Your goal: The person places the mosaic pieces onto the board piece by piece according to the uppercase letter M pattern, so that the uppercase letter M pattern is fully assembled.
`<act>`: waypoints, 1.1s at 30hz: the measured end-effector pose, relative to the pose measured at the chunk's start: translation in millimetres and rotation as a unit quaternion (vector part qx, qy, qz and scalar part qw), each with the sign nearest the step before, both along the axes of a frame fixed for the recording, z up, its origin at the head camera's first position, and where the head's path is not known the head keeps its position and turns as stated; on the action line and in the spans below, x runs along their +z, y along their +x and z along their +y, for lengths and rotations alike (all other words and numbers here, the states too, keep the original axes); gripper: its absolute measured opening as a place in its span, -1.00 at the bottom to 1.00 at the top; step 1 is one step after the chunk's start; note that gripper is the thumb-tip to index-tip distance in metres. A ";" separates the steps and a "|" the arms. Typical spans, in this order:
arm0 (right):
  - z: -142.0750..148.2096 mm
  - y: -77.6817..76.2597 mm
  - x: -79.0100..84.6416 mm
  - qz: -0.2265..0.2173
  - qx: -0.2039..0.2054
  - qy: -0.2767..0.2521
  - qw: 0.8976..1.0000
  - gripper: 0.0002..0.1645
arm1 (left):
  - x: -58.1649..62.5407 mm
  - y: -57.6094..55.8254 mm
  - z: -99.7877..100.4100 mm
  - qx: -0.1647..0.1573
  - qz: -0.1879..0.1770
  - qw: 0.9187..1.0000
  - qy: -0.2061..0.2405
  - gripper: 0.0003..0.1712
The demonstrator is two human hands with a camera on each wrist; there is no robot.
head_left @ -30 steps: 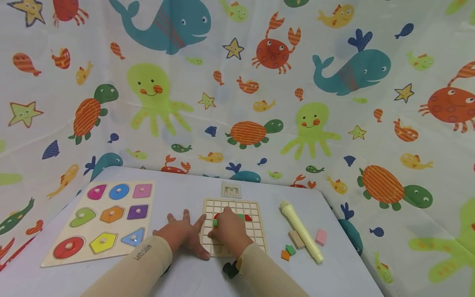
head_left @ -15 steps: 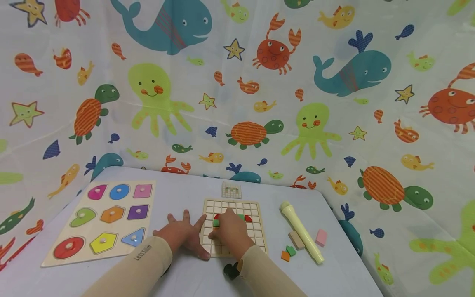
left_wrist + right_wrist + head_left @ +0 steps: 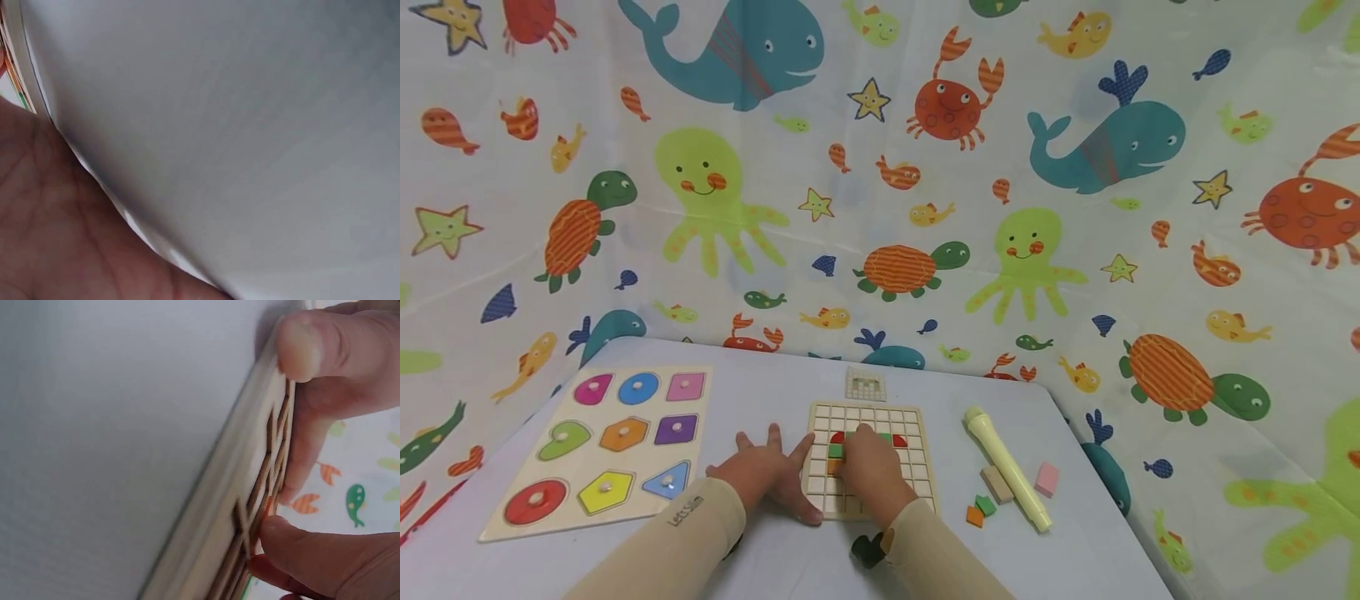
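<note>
A wooden grid board [image 3: 910, 483] lies on the table. A red rounded block [image 3: 898, 441], a green block [image 3: 836, 451] and an orange block [image 3: 835, 467] sit in its cells. My left hand [image 3: 767, 473] is spread beside the board's left edge, index fingertip and thumb touching it. My right hand [image 3: 874, 471] is over the middle of the board, covering several cells. In the right wrist view, its thumb [image 3: 297, 547] touches the board beside an orange-red sliver; whether its fingers pinch a block is hidden. The left wrist view shows mostly palm and tabletop.
A knobbed shape puzzle [image 3: 647, 392] lies at the left. Behind the board is a small pattern card [image 3: 866, 385]. To the right are a pale yellow tube [image 3: 1006, 467], a wooden block [image 3: 997, 484], a pink block [image 3: 1047, 479], and small green [image 3: 985, 505] and orange [image 3: 974, 517] pieces.
My right hand has shifted slightly right and toward me, uncovering more of the green block and the orange block. My left hand stays at the board's edge.
</note>
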State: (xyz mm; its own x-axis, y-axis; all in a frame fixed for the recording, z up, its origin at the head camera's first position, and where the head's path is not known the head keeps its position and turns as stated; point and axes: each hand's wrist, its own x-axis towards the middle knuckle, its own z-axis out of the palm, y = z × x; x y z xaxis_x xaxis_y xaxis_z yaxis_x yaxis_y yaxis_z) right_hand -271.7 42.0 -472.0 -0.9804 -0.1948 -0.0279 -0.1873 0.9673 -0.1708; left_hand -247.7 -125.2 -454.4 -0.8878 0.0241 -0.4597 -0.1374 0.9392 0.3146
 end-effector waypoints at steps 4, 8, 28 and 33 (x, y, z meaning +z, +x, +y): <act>-0.7 18.4 16.6 -0.011 -0.004 -0.031 0.999 -0.74 | 0.4 0.4 0.5 0.001 0.004 1.000 -0.001 0.59; 2.2 45.7 35.5 -0.011 0.018 -0.067 0.998 -0.60 | 1.5 0.8 1.2 -0.001 0.010 1.000 -0.004 0.59; 161.4 69.3 8.3 -0.008 -0.011 -0.093 0.996 -0.24 | -1.2 -3.0 -0.1 -0.018 -0.004 1.000 0.006 0.59; 218.0 52.9 11.2 -0.028 -0.131 -0.045 0.990 -0.17 | -3.5 -6.3 -0.6 -0.022 -0.001 1.000 0.001 0.61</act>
State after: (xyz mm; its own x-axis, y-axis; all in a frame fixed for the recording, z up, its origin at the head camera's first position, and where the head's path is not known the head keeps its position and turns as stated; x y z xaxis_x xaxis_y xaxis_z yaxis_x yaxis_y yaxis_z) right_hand -218.8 260.0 -460.8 -0.9951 0.0622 -0.0773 0.0805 0.9617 -0.2619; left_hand -254.0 -125.8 -457.9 -0.8846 0.0647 -0.4618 -0.0963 0.9436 0.3167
